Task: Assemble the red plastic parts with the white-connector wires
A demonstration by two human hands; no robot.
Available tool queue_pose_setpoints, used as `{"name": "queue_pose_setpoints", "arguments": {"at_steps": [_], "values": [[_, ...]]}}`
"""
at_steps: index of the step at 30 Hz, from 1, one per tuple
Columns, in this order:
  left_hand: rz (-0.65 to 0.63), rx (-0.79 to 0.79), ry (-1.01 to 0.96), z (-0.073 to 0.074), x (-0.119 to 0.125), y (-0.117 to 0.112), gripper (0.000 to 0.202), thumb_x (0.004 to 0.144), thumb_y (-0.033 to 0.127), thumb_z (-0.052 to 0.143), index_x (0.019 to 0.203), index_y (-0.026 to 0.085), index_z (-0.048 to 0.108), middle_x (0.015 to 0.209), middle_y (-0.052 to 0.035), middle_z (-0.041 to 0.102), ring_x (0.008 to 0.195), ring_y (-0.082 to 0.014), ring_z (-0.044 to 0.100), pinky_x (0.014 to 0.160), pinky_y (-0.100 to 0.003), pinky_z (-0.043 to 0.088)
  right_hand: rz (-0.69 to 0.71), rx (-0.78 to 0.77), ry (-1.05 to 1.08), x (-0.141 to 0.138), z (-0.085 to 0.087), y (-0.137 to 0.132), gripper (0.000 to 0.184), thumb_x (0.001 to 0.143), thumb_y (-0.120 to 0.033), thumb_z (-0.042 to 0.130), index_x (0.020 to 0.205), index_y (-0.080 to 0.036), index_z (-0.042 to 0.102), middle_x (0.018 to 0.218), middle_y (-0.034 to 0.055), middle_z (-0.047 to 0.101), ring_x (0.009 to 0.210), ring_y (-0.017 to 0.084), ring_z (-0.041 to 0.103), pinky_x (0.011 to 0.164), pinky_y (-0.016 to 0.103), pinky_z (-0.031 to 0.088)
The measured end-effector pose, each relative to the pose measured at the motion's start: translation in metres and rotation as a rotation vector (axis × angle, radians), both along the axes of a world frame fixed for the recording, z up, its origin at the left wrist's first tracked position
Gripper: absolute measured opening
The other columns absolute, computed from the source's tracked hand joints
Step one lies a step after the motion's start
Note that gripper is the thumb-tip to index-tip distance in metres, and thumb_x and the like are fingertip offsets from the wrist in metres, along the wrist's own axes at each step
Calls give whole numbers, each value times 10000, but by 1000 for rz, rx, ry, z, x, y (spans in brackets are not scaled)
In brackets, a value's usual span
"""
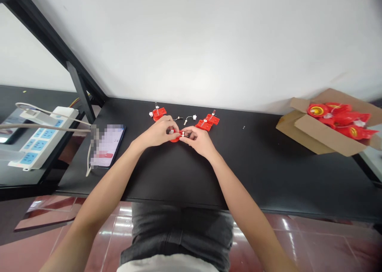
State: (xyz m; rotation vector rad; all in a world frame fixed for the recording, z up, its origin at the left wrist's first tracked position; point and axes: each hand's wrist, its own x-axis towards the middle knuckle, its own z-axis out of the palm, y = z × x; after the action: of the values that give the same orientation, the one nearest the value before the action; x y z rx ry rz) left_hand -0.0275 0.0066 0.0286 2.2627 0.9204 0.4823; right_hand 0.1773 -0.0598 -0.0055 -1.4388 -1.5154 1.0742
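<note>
My left hand [157, 132] and my right hand [197, 141] meet at the middle of the black table [167, 176]. Between their fingertips they pinch a small red plastic part [176, 139] with a white and metal piece [182, 134] on it; the fingers hide much of it. Beyond my left hand lies a similar red part [157, 113] with a metal pin. Two joined red pieces [207, 123] lie beyond my right hand. Between those, near my fingers, rest short thin wires [188, 119] with small white ends.
A phone with a blurred screen [107, 146] lies left of my hands, beside a white cable. Further left, a blue-and-white power strip [43, 138] sits on a lower surface. At the table's right end stands an open cardboard box [316, 135] holding red parts. A wall runs behind.
</note>
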Motion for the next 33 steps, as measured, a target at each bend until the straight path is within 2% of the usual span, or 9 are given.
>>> {"name": "queue_pose_setpoints", "arguments": {"at_steps": [5,7,10,13,17,21,24,27,33], "values": [[183,21,-194,-1,2,3,130,844,297,676,926,197,674,730,24,526,668,-126,496,652,-268,413,35,6,-10,7,-1,0,392,781,-427,763,1109,-217,719,929,17,703,633,121,545,641,298,486],[324,77,-333,-3,3,5,112,869,304,645,870,193,634,676,36,512,616,-113,478,623,-261,401,37,15,-11,10,-3,1,404,790,-437,755,1127,-218,715,931,18,696,637,122,551,647,303,492],[613,221,-533,-10,0,12,144,903,308,615,828,199,558,683,33,513,607,-109,477,625,-260,420,-7,32,-33,10,-4,2,347,809,-431,741,1080,-215,726,887,17,692,634,126,559,670,313,501],[780,317,-587,-20,-7,23,114,855,205,615,950,209,552,811,8,556,714,-129,533,715,-277,479,-75,60,-70,9,-6,4,303,818,-437,734,1016,-208,727,850,21,697,626,130,566,678,320,504],[768,283,-387,-31,-13,32,531,722,102,622,1234,217,537,1160,-79,608,1073,-233,589,984,-405,489,-80,35,-63,9,-9,5,334,837,-479,706,1039,-213,702,843,22,707,627,142,587,635,309,502],[701,133,-111,-34,-10,32,610,733,164,645,1328,224,524,1289,-121,613,1262,-330,535,1109,-539,397,-47,42,-50,9,-9,4,342,860,-479,668,1082,-219,680,833,13,716,597,139,596,597,296,499],[674,71,-17,-33,-8,32,526,794,230,655,1309,230,549,1251,-116,654,1287,-341,544,1151,-562,350,-35,42,-42,8,-8,4,339,874,-482,646,1085,-217,663,812,12,728,566,139,604,582,294,500],[682,65,-25,-31,-8,31,455,825,237,672,1270,233,575,1215,-102,689,1218,-312,612,1172,-552,341,-53,36,-53,7,-6,3,318,882,-489,642,1053,-222,650,778,12,741,567,151,624,576,292,506],[711,71,-183,-27,-8,28,468,811,222,699,1266,205,591,1139,-98,721,1129,-276,665,1070,-494,472,-177,18,-100,8,-1,2,280,889,-458,632,1025,-214,644,725,0,738,453,137,578,565,303,515]]}}
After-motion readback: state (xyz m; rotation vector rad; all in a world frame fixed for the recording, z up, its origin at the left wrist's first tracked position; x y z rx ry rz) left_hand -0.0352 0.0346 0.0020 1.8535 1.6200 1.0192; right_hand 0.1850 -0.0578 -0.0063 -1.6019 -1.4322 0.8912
